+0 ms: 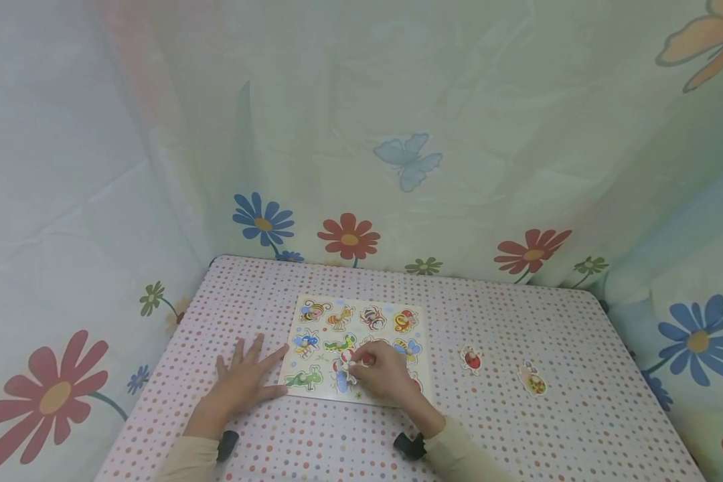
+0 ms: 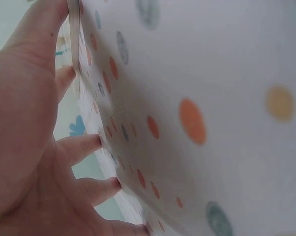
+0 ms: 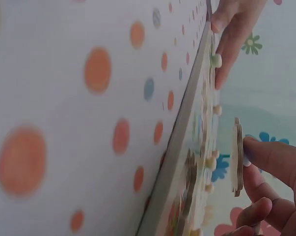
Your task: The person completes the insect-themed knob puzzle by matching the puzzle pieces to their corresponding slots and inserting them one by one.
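Note:
A wooden knobbed insect puzzle board (image 1: pixel 355 301) lies on the table with several colourful pieces on it. My right hand (image 1: pixel 382 371) pinches a puzzle piece (image 3: pixel 237 157) by its small knob between thumb and finger. The piece, with red and white parts, is held just above the board's lower middle, and the right wrist view shows it edge-on, apart from the board. My left hand (image 1: pixel 241 378) lies spread at the board's left side, thumb and index finger touching its edge. My right hand covers some pieces in the head view.
Right of the board, a red ladybug piece (image 1: pixel 470 359) and a yellowish insect piece (image 1: pixel 533 379) lie loose on the dotted tablecloth (image 1: pixel 488 428). A flower-printed curtain (image 1: pixel 397 227) hangs behind the table and at both sides.

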A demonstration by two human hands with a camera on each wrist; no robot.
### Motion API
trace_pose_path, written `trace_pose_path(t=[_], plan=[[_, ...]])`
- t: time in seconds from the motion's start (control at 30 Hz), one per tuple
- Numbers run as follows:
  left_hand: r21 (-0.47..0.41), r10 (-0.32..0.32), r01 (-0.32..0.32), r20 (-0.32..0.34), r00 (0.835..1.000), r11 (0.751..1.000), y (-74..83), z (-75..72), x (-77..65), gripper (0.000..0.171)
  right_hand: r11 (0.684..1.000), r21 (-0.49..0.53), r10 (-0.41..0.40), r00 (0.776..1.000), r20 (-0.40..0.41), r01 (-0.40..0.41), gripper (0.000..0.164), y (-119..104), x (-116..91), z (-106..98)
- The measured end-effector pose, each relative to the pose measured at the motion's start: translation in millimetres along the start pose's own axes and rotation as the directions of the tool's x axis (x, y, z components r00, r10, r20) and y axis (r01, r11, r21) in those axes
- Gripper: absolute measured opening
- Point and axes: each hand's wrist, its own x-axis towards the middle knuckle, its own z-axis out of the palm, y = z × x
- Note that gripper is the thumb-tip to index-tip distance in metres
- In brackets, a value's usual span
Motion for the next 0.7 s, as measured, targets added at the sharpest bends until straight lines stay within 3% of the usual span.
trace_pose_path(t=[0.27, 0.7], plan=[[-0.004, -0.002, 0.002, 0.001, 1.0, 1.0, 1.7, -1.9, -0.3, 0.082, 1.0, -0.019, 0.013, 0.999, 0.031, -0.013, 0.008, -10.0, -0.7, 10.1], [0.025, 0.003, -0.003, -0.004, 1.0, 1.0, 2.1, -2.5, -1.2, 0.082, 0.99, -0.141, 0.035, 0.998, 0.051, -0.028, 0.009, -10.9, 2.1, 20.5]])
